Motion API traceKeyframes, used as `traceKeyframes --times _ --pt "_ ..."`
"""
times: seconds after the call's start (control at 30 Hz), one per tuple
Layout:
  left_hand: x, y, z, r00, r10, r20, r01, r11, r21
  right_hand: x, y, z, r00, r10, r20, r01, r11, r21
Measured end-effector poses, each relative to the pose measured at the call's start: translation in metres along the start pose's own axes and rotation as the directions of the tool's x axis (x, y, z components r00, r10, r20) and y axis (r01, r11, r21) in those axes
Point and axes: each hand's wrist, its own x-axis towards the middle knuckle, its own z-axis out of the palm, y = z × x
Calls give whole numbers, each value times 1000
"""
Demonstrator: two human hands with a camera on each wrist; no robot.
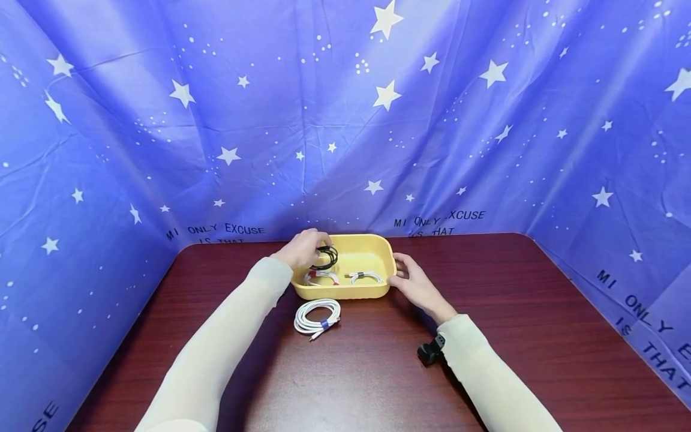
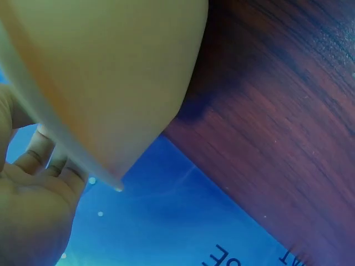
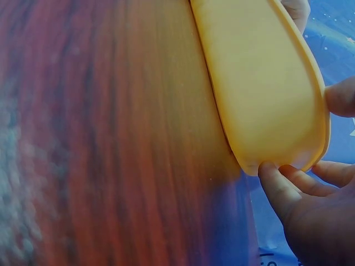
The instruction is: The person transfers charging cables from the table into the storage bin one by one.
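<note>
A yellow plastic bin (image 1: 345,293) stands toward the back of the table. Over its left part, my left hand (image 1: 305,248) pinches a coiled black cable (image 1: 335,257); in the left wrist view, the bin's wall hides the cable and some fingers. My right hand (image 1: 414,284) grips the bin's right end, thumb at the rim and fingers against the outside wall (image 3: 269,111). Inside the bin lie a white cable with red parts (image 1: 314,274) and a white cable with a dark tie (image 1: 361,275).
In front of the bin, a larger coiled white cable (image 1: 303,323) with a blue tie lies on the dark red wooden table (image 1: 335,384). A blue curtain (image 1: 302,120) with stars encloses the table's back and sides. A black device (image 1: 429,352) hangs at the right wrist.
</note>
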Motion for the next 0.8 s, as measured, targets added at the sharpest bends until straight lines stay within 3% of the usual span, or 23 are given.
traceKeyframes --times 0.27,0.8 --pt "5 -2 11 999 42 -25 -41 998 52 0 -2 0 1000 -4 0 4 1000 -8" --pt "10 -6 19 998 52 -43 -47 994 96 -3 -4 0 1000 -3 0 3 1000 -23"
